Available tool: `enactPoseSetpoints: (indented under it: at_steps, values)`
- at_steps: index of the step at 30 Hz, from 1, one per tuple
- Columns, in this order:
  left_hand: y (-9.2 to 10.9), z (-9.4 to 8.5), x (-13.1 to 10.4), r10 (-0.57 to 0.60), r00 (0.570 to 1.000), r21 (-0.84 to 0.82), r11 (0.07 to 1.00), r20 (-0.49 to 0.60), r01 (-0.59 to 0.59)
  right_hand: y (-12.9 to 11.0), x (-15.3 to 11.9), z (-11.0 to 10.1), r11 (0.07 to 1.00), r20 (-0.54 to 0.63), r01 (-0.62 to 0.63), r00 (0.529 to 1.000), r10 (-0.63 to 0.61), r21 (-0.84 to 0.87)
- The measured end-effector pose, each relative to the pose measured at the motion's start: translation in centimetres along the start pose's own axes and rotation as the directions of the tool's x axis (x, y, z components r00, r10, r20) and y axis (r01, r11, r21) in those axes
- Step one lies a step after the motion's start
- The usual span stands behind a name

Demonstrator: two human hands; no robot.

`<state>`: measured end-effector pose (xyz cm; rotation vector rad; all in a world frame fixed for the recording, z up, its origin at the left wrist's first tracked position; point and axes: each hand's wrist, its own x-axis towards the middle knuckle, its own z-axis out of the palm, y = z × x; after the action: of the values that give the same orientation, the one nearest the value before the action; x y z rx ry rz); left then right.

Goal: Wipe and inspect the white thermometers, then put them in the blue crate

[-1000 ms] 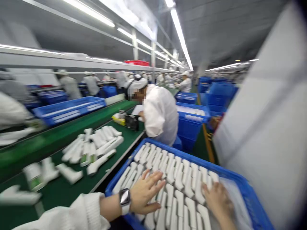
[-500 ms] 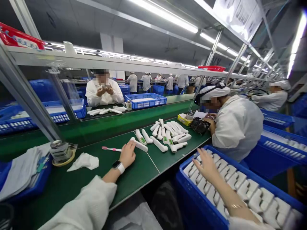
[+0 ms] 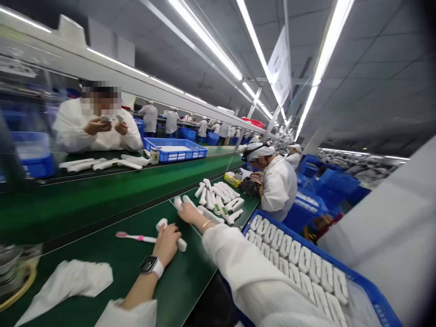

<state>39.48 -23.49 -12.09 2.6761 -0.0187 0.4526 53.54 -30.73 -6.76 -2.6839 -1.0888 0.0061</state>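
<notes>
My left hand (image 3: 166,245), with a watch on the wrist, is closed over a white curved plastic housing (image 3: 182,245) lying on the green bench. Both ends of the housing stick out past the fingers. Just ahead, my right hand (image 3: 189,213) has its fingers closed on another white housing (image 3: 177,202) beside the pile; the fingertips are partly hidden. A pile of similar white housings (image 3: 218,195) lies farther along, a couple showing green inside. Left of my left hand lies a pink and white toothbrush (image 3: 136,237).
A blue crate (image 3: 371,295) with rows of white housings stands at the right, under my right sleeve. A crumpled white cloth (image 3: 73,279) lies front left. A yellow tray (image 3: 232,180) sits by a co-worker at the right; another person sits across the bench near a blue basket (image 3: 177,154).
My right hand has moved from above the crate to a housing on the bench. My left hand remains on a housing, now nearer me. The view has swung right.
</notes>
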Motion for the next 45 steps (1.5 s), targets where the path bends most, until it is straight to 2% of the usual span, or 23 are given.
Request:
enactPoseSetpoints:
  at_steps: [3, 7, 10, 12, 14, 17, 20, 23, 25, 28, 29, 30, 31, 32, 34, 37, 41, 45]
  values:
    - [-0.9, -0.1, -1.4, -0.008, 0.999, -0.027, 1.000, -0.031, 0.007, 0.0, 0.4, 1.7, 0.999, -0.023, -0.046, 0.999, 0.046, -0.023]
    - [-0.9, -0.5, -3.3, -0.034, 0.999, -0.042, 0.999, -0.036, 0.032, 0.7, -1.6, 3.1, 0.997, -0.093, -0.048, 0.994, 0.054, 0.061]
    - [-0.2, -0.2, -3.9, -0.183, 0.981, -0.052, 0.982, -0.069, 0.180, 1.5, -3.3, 4.1, 0.984, -0.130, -0.014, 0.991, 0.038, 0.179]
    - [0.4, 0.3, -3.9, -0.298, 0.947, 0.035, 0.952, -0.118, 0.304, 2.1, -3.7, 4.8, 0.960, -0.149, 0.008, 0.988, 0.035, 0.278]
    - [0.8, 1.1, -3.9, -0.351, 0.924, 0.137, 0.918, -0.152, 0.371, 2.7, -3.7, 5.3, 0.918, -0.159, 0.024, 0.986, 0.043, 0.397]
    - [0.6, 2.0, -4.1, -0.375, 0.920, 0.172, 0.905, -0.116, 0.390, 3.6, -3.0, 5.8, 0.799, -0.151, 0.029, 0.985, 0.078, 0.600]
    - [-0.5, 2.0, -4.5, -0.419, 0.906, 0.142, 0.894, -0.069, 0.424, 4.3, -2.5, 5.9, 0.630, -0.117, 0.005, 0.984, 0.137, 0.776]
    - [-1.8, 0.8, -4.6, -0.486, 0.871, 0.053, 0.870, -0.070, 0.490, 4.3, -2.5, 5.8, 0.449, -0.053, -0.039, 0.981, 0.189, 0.893]
    - [-2.3, -0.8, -4.2, -0.572, 0.816, -0.077, 0.820, -0.085, 0.567, 3.7, -2.9, 5.4, 0.328, 0.012, -0.077, 0.980, 0.198, 0.941]
    - [-2.0, -3.6, -2.9, -0.733, 0.677, -0.426, 0.636, -0.072, 0.643, 2.0, -3.8, 4.3, 0.169, 0.131, -0.159, 0.977, 0.166, 0.973]
    - [-1.6, -4.4, -2.4, -0.773, 0.635, -0.598, 0.507, 0.005, 0.621, 1.3, -4.1, 3.8, 0.126, 0.170, -0.189, 0.974, 0.146, 0.974]
    - [-1.1, -5.0, -1.9, -0.789, 0.604, -0.774, 0.312, 0.111, 0.551, 0.7, -4.4, 3.3, 0.092, 0.208, -0.220, 0.970, 0.124, 0.971]
    - [-0.5, -5.5, -1.4, -0.777, 0.603, -0.891, 0.130, 0.181, 0.435, 0.0, -4.7, 2.8, 0.064, 0.241, -0.248, 0.966, 0.099, 0.967]
    - [0.3, -5.9, -0.9, -0.747, 0.626, -0.946, -0.012, 0.223, 0.323, -0.7, -5.1, 2.3, 0.039, 0.265, -0.268, 0.961, 0.080, 0.963]
    - [2.0, -6.3, -0.3, -0.694, 0.686, -0.975, -0.175, 0.220, 0.135, -2.2, -5.9, 1.3, -0.036, 0.277, -0.276, 0.960, 0.045, 0.961]
    - [4.3, -6.9, -0.2, -0.646, 0.739, -0.957, -0.291, 0.193, -0.005, -4.2, -7.1, 0.0, -0.200, 0.234, -0.229, 0.972, -0.004, 0.953]
    - [5.6, -7.8, -0.7, -0.652, 0.733, -0.934, -0.352, 0.194, -0.066, -5.5, -8.1, -1.1, -0.305, 0.278, -0.273, 0.960, -0.028, 0.912]
    - [5.7, -7.9, -0.8, -0.652, 0.730, -0.926, -0.371, 0.206, -0.070, -4.8, -8.4, -0.7, -0.369, 0.278, -0.282, 0.958, -0.065, 0.886]
